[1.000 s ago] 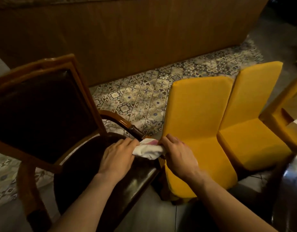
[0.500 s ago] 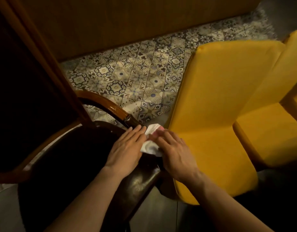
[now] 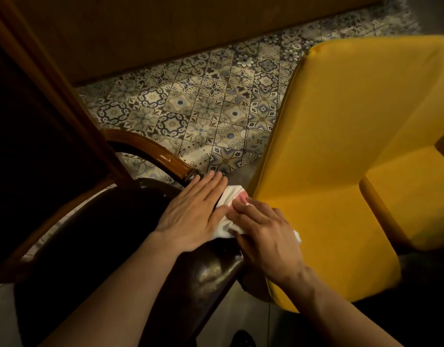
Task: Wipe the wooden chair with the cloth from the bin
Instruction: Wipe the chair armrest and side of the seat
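Far left, the wooden chair [image 3: 151, 151] was seen with a dark backrest, a curved glossy armrest and a dark padded seat with a shiny front corner. The left hand [image 3: 191, 214] was laid flat and open on the seat's right edge, fingers together, fingertips near the armrest end; nothing was gripped by it, though its edge touched the cloth. The cloth [image 3: 228, 204], white with a pink patch, was bunched between the two hands on the seat's right rim, just beside the yellow chair [image 3: 341, 146]. The right hand [image 3: 263, 236] was pressed down on the cloth, fingers curled over it; a corner of cloth showed past its knuckles. Patterned floor tiles [image 3: 203, 108] were visible behind. No bin was in view.

Step judged: wiping of the seat edge. For a good pass, the cloth would be better spread flatter under the right palm, even pressure kept, strokes run along the rim toward the armrest, the chair steadied by the left hand.
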Tool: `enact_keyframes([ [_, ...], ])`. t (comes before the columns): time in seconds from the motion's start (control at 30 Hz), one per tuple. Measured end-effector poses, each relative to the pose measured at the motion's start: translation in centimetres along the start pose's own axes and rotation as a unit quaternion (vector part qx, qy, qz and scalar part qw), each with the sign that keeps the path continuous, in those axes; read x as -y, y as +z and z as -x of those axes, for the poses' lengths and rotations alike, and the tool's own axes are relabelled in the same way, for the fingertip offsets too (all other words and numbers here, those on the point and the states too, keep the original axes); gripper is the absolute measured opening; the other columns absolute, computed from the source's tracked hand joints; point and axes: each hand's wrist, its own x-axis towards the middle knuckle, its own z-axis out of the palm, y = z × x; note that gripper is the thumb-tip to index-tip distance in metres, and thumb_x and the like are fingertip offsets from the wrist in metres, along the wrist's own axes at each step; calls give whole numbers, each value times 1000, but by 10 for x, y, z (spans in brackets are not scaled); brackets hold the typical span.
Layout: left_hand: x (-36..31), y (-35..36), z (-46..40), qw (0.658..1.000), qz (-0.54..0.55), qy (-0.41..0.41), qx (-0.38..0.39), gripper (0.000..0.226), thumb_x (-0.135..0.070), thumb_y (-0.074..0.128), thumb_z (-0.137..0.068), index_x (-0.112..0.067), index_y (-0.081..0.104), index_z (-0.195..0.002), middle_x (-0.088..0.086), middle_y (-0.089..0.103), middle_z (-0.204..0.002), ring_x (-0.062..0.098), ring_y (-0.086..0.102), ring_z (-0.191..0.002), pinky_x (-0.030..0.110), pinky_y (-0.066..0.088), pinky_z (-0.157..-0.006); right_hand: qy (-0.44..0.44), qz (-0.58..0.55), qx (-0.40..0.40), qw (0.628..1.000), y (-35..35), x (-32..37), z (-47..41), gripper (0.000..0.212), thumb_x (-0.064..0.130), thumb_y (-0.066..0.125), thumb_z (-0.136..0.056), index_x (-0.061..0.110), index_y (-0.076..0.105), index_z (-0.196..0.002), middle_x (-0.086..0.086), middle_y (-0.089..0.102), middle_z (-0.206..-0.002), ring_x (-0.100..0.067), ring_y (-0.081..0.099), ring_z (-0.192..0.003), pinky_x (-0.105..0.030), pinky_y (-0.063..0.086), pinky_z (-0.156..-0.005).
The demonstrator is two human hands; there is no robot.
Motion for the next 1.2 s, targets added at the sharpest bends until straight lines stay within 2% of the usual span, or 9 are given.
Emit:
enact_keyframes([
  [0.1, -3, 12, -1, 1000, 8, -23, -10, 67, -51, 7, -103, -17, 8, -160, -1, 0, -169, 10, -12, -154, 35, -1, -126, -19, -5, -9, 1000, -1, -10, 9, 46, 33, 69, -89, 26, 62, -134, 5, 59, -142, -23, 50, -135, -40, 49, -89],
  [0.23, -6, 21, 0, 999, 0, -33, -27, 64, -47, 8, -103, -17, 8, -160, -1, 1, -169, 9, -11, -154, 37, 1, -126, -24, -13, 2, 1000, -3, -30, 36, 45, 35, 64, -91, 27, 59, -135, 6, 57, -144, -25, 50, -135, -42, 50, -89],
  [0.43, -8, 26, 0, 998, 6, -45, -42, 61, -42, 12, -105, -16, 12, -160, 0, 6, -169, 9, -7, -154, 39, 5, -127, -26, -4, 8, 1000, -11, -47, 67, 48, 39, 60, -85, 25, 66, -131, 5, 62, -141, -26, 56, -132, -43, 56, -86],
  [0.57, -8, 29, 0, 997, 31, -43, -60, 59, -40, 15, -106, -16, 17, -160, 0, 11, -169, 9, -3, -155, 40, 8, -126, -21, 5, 14, 1000, -12, -37, 61, 49, 35, 65, -82, 24, 68, -129, 4, 63, -139, -27, 57, -131, -45, 57, -84],
  [0.7, -9, 31, -1, 996, 47, -43, -68, 60, -41, 16, -105, -14, 22, -159, 1, 15, -168, 9, 1, -155, 41, 11, -126, -42, 9, 0, 999, -15, -24, 32, 47, 30, 62, -82, 21, 68, -128, 2, 65, -137, -28, 58, -129, -37, 48, -87],
  [0.77, -9, 30, -2, 996, 47, -42, -71, 60, -40, 16, -105, -13, 24, -158, 1, 17, -168, 9, 2, -155, 41, 11, -126, -37, 8, 19, 999, -15, -12, 6, 44, 30, 65, -87, 25, 66, -131, 6, 63, -139, -25, 56, -130, -39, 48, -85],
  [0.87, -7, 27, -2, 994, 70, -45, -76, 58, -35, 16, -105, -13, 27, -158, 0, 21, -167, 7, 6, -154, 40, 13, -126, -32, 3, 51, 998, -11, -1, -20, 41, 33, 58, -93, 26, 62, -134, 8, 61, -139, -25, 54, -128, -42, 46, -87],
  [1.07, -6, 26, -3, 994, 77, -46, -67, 58, -37, 15, -105, -15, 24, -158, -2, 18, -167, 5, 3, -154, 38, 11, -126, -45, 20, 59, 997, -14, -6, -19, 47, 33, 62, -92, 25, 60, -138, 6, 60, -142, -25, 54, -129, -40, 48, -87],
  [1.2, -5, 25, -3, 995, 69, -46, -58, 58, -39, 14, -105, -17, 22, -159, -4, 16, -167, 4, 2, -154, 39, 11, -126, -50, 17, 61, 997, -19, -9, -10, 44, 32, 65, -89, 26, 65, -133, 7, 63, -138, -24, 58, -127, -40, 51, -86],
])
